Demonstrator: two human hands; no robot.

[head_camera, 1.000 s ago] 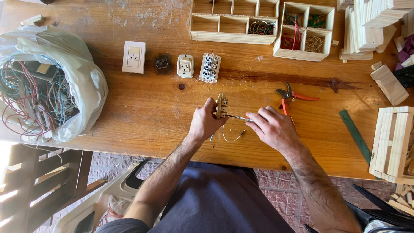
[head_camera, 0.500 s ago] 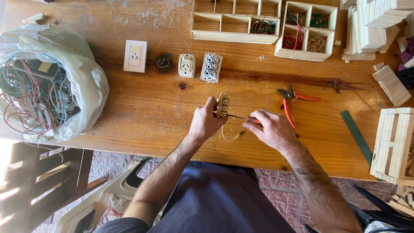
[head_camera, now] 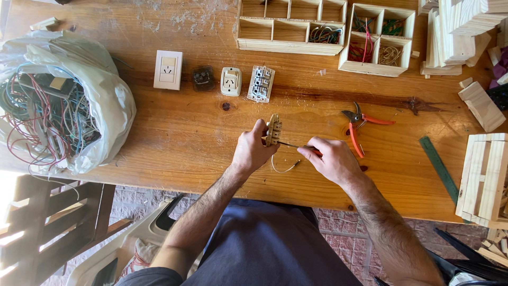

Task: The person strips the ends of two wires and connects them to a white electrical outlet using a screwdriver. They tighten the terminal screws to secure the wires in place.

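Mid-disassembly, by the look of it. Left hand (head_camera: 253, 152) clamped around a small beige plastic socket module with brass contacts (head_camera: 273, 129), held upright just above the varnished wooden workbench (head_camera: 174, 132), near its front-centre. Right hand (head_camera: 332, 159) pinched shut on a thin screwdriver with a reddish handle (head_camera: 296, 145), blade laid horizontally into the module's side. Short pale wire loop (head_camera: 283, 168) hanging below the module, one end apparently attached; exact terminal too small to tell.

Done, judging from the layout: four items lined up in a row beyond the hands — white wall socket faceplate (head_camera: 168, 69), dark square insert (head_camera: 203, 78), cream single socket (head_camera: 230, 81), white-grey multi-terminal switch block (head_camera: 261, 83). Sorted wire scraps already sitting in the pale wooden divided trays (head_camera: 290, 46) at the far edge.

Left, likely a lot: translucent plastic bag stuffed with tangled red, green and white cables (head_camera: 58, 106) at far left, well apart from the hands and looking full. Current module not yet freed of its wire.

Red-handled cutting pliers (head_camera: 360, 124) lying open just beyond the right hand, untouched. Green flat ruler (head_camera: 439, 167) further right, also idle.
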